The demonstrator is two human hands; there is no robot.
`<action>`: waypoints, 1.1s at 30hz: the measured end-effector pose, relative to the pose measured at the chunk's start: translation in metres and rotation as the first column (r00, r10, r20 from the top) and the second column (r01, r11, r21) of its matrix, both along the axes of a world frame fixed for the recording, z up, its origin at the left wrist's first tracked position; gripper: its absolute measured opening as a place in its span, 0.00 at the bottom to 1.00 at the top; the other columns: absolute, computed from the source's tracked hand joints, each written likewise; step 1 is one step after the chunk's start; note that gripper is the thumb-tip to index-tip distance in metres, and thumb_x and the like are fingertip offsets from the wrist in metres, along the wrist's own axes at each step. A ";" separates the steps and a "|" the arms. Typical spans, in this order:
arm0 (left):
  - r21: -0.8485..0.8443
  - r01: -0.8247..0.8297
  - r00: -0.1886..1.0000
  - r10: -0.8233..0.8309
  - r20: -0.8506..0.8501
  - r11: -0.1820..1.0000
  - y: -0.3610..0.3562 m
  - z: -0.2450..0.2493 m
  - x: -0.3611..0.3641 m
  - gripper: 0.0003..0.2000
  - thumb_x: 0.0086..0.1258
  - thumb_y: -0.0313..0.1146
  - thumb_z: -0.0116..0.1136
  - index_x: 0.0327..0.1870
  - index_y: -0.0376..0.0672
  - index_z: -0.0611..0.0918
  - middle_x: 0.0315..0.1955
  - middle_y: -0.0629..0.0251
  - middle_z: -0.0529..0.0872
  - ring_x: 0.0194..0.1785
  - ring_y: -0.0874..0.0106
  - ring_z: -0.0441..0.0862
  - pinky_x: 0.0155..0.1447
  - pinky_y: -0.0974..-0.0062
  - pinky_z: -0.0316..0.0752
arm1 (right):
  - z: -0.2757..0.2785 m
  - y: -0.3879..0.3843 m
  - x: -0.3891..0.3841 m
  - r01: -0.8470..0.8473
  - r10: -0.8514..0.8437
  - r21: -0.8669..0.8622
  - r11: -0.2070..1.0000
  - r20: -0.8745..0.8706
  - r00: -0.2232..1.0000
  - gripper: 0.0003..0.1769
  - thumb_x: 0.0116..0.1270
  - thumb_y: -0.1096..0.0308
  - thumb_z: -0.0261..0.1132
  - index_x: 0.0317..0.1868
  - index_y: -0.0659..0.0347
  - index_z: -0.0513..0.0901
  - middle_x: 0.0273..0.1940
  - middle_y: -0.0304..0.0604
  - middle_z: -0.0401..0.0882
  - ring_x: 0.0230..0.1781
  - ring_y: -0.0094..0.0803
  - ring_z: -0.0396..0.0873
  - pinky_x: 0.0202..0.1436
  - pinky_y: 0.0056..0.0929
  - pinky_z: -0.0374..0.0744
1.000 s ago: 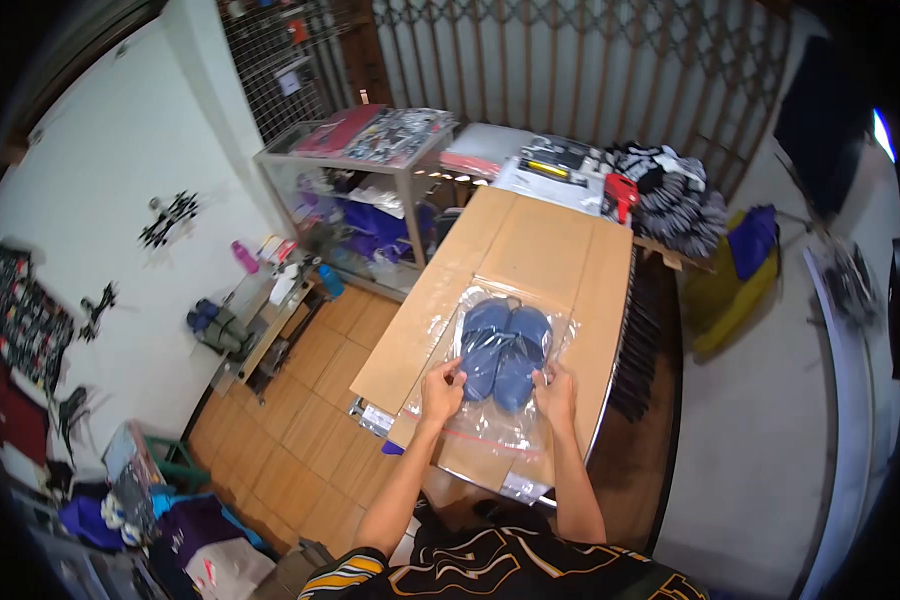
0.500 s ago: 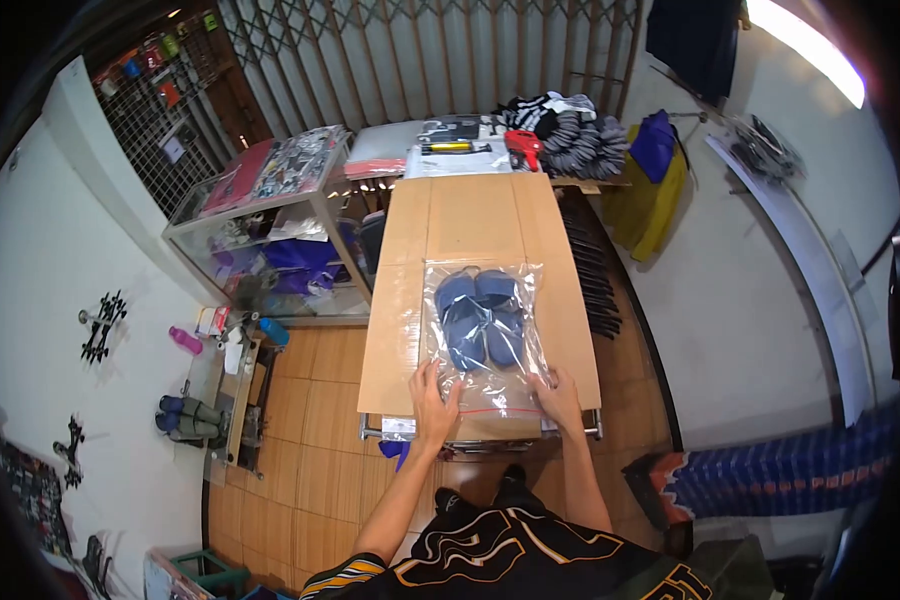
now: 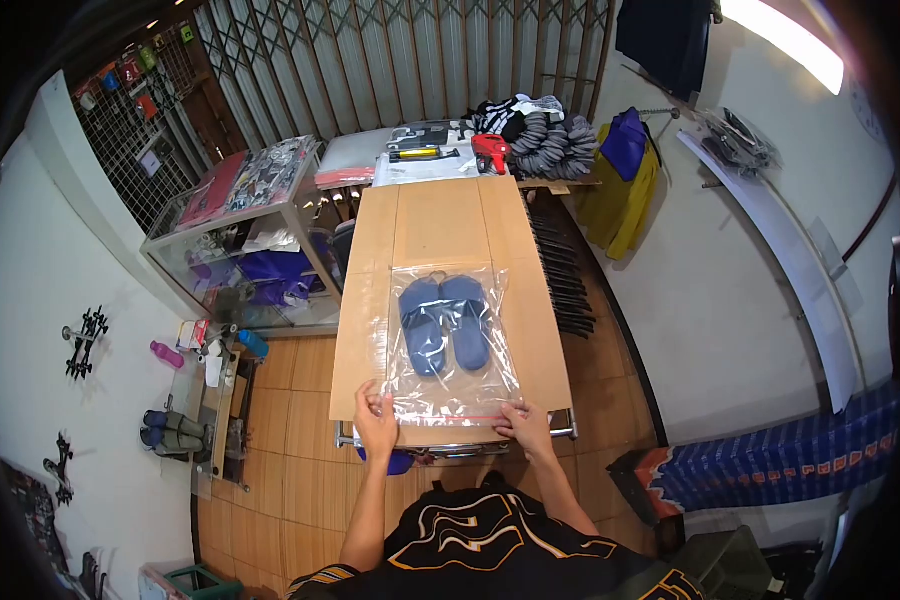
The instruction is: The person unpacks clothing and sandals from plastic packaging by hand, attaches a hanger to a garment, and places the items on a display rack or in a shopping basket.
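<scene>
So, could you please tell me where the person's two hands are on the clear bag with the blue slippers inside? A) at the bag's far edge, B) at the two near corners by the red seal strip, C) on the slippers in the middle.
B: the left hand and right hand are at the near corners of the clear bag, along its red seal strip, well short of the blue slippers.

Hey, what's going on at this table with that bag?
A person is at a cardboard-covered table with a clear plastic zip bag lying flat on it. Inside the bag is a pair of blue slippers, side by side. The left hand and right hand are on the bag's two near corners, by its red seal strip; whether they pinch it or just press it flat is hard to tell.
</scene>
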State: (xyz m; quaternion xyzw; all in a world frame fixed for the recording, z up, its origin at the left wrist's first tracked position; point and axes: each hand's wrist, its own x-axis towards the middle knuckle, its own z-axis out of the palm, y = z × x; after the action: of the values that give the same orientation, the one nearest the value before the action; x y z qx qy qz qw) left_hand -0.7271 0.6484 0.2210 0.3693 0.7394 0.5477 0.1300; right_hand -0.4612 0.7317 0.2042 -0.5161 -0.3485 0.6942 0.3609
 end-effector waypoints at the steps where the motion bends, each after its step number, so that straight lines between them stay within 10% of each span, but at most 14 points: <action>1: 0.025 -0.030 1.000 0.030 -0.007 0.999 0.000 0.000 -0.003 0.20 0.67 0.27 0.63 0.60 0.38 0.76 0.27 0.66 0.79 0.28 0.75 0.73 0.37 0.74 0.71 | 0.000 0.000 0.000 -0.017 0.017 -0.021 1.000 -0.006 1.000 0.11 0.71 0.69 0.65 0.47 0.68 0.79 0.37 0.46 0.84 0.32 0.32 0.86 0.34 0.26 0.87; 11: 0.024 -0.036 0.993 0.033 0.115 0.999 -0.012 0.009 -0.014 0.22 0.66 0.29 0.66 0.59 0.35 0.75 0.35 0.63 0.81 0.35 0.73 0.76 0.44 0.73 0.74 | 0.012 -0.015 0.003 0.049 -0.050 -0.020 0.999 -0.062 0.997 0.12 0.71 0.67 0.66 0.48 0.67 0.78 0.38 0.46 0.85 0.33 0.30 0.86 0.36 0.26 0.87; 14: 0.040 -0.097 0.932 0.105 -0.348 0.994 -0.007 0.022 -0.008 0.21 0.64 0.28 0.66 0.58 0.35 0.76 0.39 0.59 0.82 0.38 0.66 0.77 0.49 0.69 0.74 | 0.024 -0.027 0.002 0.111 -0.114 -0.029 0.993 -0.116 0.987 0.14 0.72 0.66 0.65 0.50 0.66 0.77 0.41 0.46 0.84 0.37 0.31 0.86 0.41 0.29 0.88; 20: 0.036 0.374 0.909 -0.358 -0.215 0.927 0.021 0.048 0.021 0.16 0.60 0.26 0.67 0.50 0.36 0.82 0.41 0.54 0.83 0.46 0.59 0.80 0.54 0.65 0.75 | 0.024 -0.046 -0.017 0.336 -0.348 -0.091 0.937 -0.249 0.904 0.11 0.72 0.70 0.62 0.50 0.66 0.75 0.44 0.46 0.80 0.41 0.33 0.84 0.45 0.33 0.88; 25: -0.040 0.794 0.585 -0.781 -0.221 0.606 0.036 0.040 0.055 0.14 0.59 0.28 0.69 0.47 0.40 0.84 0.42 0.56 0.85 0.48 0.58 0.82 0.53 0.65 0.75 | 0.016 -0.061 -0.035 0.510 -0.507 -0.061 0.858 -0.264 0.821 0.11 0.73 0.70 0.61 0.51 0.68 0.75 0.45 0.46 0.79 0.43 0.34 0.84 0.46 0.31 0.87; 33: -0.084 0.902 0.393 -0.885 -0.249 0.424 0.053 0.029 0.071 0.14 0.58 0.26 0.68 0.47 0.41 0.85 0.41 0.56 0.86 0.46 0.56 0.81 0.52 0.64 0.76 | -0.002 -0.063 -0.048 0.584 -0.560 0.067 0.809 -0.215 0.800 0.11 0.75 0.69 0.60 0.52 0.67 0.80 0.44 0.43 0.83 0.40 0.27 0.83 0.46 0.27 0.85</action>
State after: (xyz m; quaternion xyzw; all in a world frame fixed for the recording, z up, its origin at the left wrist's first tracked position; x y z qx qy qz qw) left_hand -0.6557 0.7011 0.2499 0.7788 0.4178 0.3632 0.2949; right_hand -0.5095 0.6687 0.2021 -0.5059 -0.1856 0.5732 0.6173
